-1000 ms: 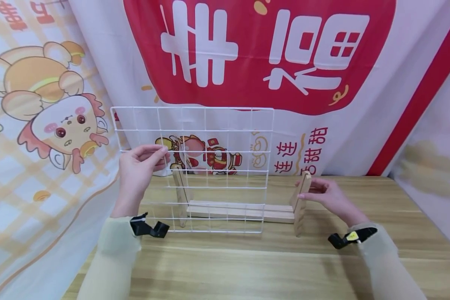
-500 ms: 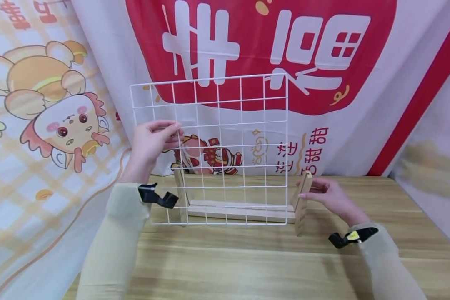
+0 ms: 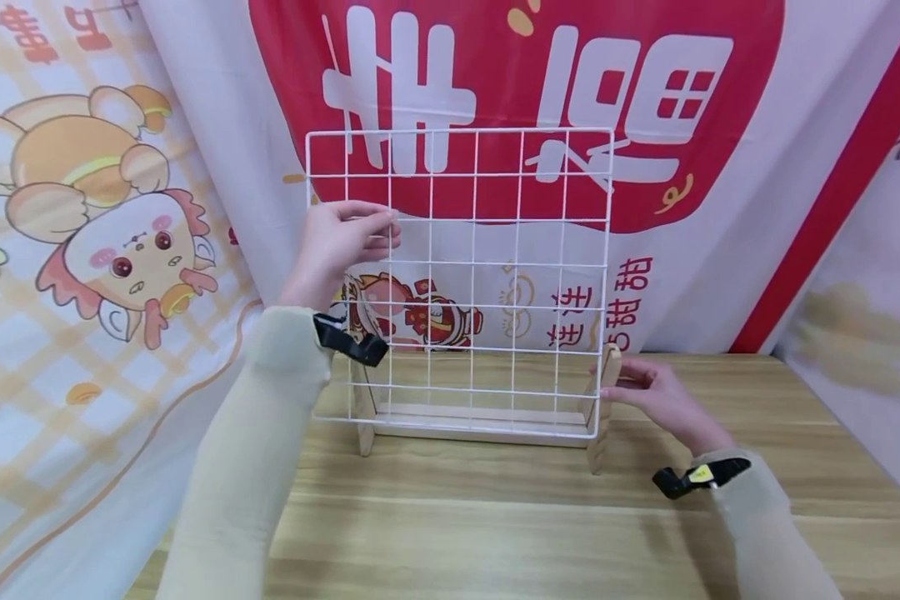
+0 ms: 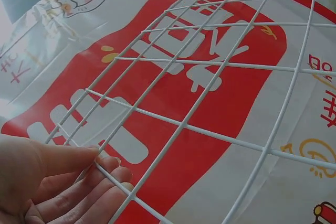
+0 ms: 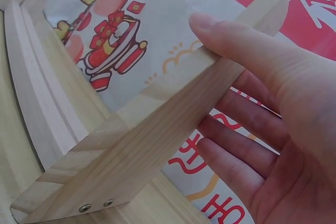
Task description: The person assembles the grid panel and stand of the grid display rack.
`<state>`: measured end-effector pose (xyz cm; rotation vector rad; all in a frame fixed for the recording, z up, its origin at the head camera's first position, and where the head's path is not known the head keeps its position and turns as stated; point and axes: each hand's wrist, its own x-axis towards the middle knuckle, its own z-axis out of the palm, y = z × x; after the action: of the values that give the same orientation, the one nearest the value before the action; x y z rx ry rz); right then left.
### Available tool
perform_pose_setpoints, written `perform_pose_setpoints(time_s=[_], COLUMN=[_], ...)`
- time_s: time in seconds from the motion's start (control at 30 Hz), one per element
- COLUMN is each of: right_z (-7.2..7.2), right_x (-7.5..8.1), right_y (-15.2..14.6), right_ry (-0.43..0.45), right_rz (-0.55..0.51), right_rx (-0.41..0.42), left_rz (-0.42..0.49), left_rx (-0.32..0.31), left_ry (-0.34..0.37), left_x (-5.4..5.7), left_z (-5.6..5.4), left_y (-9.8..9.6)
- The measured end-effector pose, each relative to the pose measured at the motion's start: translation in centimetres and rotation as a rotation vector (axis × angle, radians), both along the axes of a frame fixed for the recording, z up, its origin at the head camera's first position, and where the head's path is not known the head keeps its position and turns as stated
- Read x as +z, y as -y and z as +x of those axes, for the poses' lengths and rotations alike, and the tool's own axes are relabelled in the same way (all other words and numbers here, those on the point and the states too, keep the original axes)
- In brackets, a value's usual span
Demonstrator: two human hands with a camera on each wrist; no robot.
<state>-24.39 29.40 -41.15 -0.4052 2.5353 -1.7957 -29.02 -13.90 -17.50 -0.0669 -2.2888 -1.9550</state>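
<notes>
My left hand [image 3: 348,242] pinches a white wire grid panel [image 3: 474,221] by its wires near the left side, thumb in front and fingers behind, as the left wrist view shows. The panel stands upright, its lower edge in front of a wooden stand [image 3: 480,429]. Two side boards joined by a low grooved crosspiece [image 5: 44,82] make up this stand. My right hand [image 3: 656,396] grips the stand's right side board [image 5: 157,124] near its top, thumb on the near edge and fingers on the outer face. Whether the panel touches the crosspiece I cannot tell.
The stand rests on a wood-grain table [image 3: 450,517]. Behind the table hangs a white and red printed cloth [image 3: 570,100]. Another cloth with cartoon prints [image 3: 112,250] hangs along the left side. Two screw heads [image 5: 97,205] show low on the right side board.
My left hand has raised the grid panel and shifted it to the right, so its lower edge now lines up across the stand. The right hand and the stand stay in place.
</notes>
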Motion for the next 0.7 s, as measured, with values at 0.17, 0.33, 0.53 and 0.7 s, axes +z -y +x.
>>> perform_pose_setpoints(time_s=[0.17,0.33,0.53,0.7], right_z=[-0.2,-0.3,-0.1,0.0], right_x=[0.0,0.0,-0.1,-0.1], right_y=[0.0,0.0,-0.1,-0.1], right_ry=[-0.020,-0.005,0.016,-0.009], right_rz=[-0.014,0.008,0.023,0.011], right_rx=[0.010,-0.028,-0.043,-0.035], left_rz=[0.023,0.066,0.079,0.073], left_rx=[-0.026,-0.035,-0.049,-0.045], left_ry=[0.005,0.023,0.012,-0.041], left_x=[1.0,1.8,1.9,2.0], left_z=[-1.0,-1.7,-2.0,-2.0], left_y=[-0.7,-1.3,-2.2,-3.0])
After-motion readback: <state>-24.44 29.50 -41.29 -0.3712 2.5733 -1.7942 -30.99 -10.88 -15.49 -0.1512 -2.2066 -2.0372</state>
